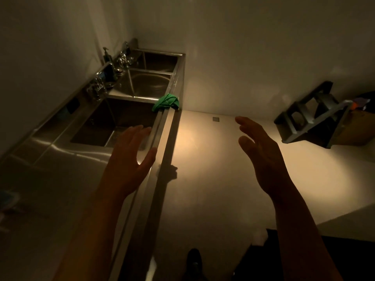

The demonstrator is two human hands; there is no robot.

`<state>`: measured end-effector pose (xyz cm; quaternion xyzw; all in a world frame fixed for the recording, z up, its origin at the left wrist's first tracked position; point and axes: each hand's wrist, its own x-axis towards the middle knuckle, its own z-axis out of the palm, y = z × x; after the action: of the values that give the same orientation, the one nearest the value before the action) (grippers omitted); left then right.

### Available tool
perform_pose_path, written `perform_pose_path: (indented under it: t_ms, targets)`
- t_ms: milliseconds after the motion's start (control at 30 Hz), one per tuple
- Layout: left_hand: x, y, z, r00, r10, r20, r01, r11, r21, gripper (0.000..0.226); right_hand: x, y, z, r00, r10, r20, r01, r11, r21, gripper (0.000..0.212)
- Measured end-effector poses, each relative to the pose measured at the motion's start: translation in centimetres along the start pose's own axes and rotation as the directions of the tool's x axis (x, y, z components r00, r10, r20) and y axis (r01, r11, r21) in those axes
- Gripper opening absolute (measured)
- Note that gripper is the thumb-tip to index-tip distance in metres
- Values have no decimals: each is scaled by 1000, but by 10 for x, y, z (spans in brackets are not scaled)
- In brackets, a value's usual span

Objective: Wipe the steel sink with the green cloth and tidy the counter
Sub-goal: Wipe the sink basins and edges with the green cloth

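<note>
dark soap pump bottle (106,55) at eleven o'clock by chrome faucets (122,58); grey step stool (312,116) at three o'clock; small floor drain (215,119) near centre.

No text, label, brand, number or sign can be read anywhere in the dim scene. A pump bottle (106,55) at the far left behind the sink is too dark and too small for any print on it to be made out.
</note>
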<state>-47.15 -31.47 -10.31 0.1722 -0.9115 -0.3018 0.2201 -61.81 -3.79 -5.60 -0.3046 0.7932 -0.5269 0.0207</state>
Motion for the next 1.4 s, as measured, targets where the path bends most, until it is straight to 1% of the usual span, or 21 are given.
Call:
perform_pose_path:
  t_ms: [133, 233, 300, 400, 633, 733, 800, 1133, 1200, 1300, 1400]
  targets:
    - [51, 11, 20, 1000, -28, -4, 28, 999, 32, 67, 57, 26, -12, 1000, 12, 23, -13, 1000, 24, 60]
    - [86, 17, 34, 999, -45, -1, 45, 997, 68, 60, 95, 43, -21, 999, 4, 32, -6, 999, 49, 60]
    - [109, 23, 42, 999, -48, -5, 48, 995, 87, 59, 119, 54, -29, 999, 1, 36, -4, 998, 69, 60]
    - [138, 36, 52, 999, -48, -11, 49, 994, 96, 65, 149, 68, -41, 999, 4, 37, -8, 995, 100, 61]
    - [184, 53, 80, 997, -75, 7, 74, 992, 105, 70, 195, 99, -61, 999, 17, 31, -21, 986, 162, 60]
    - [203, 53, 90, 998, -59, 4, 58, 992, 115, 69, 209, 110, -68, 1000, 13, 19, -16, 984, 176, 60]
    - [218, 53, 98, 1000, -24, -4, 24, 992, 121, 66, 219, 116, -75, 1000, 18, 4, -18, 984, 176, 59]
    - [294, 28, 141, 997, 75, -22, -72, 993, 98, 63, 271, 151, -79, 999, 18, -50, -12, 992, 124, 58]
    - [315, 18, 148, 995, 87, -41, -84, 994, 72, 58, 289, 156, -77, 999, 16, -52, -11, 994, 107, 57]
    - [353, 0, 158, 993, 102, -63, -98, 994, 53, 56, 322, 166, -71, 998, 22, -55, -18, 996, 86, 57]
    - [391, -17, 164, 995, 88, -50, -86, 996, 38, 56, 358, 174, -61, 998, 29, -50, -25, 997, 78, 55]
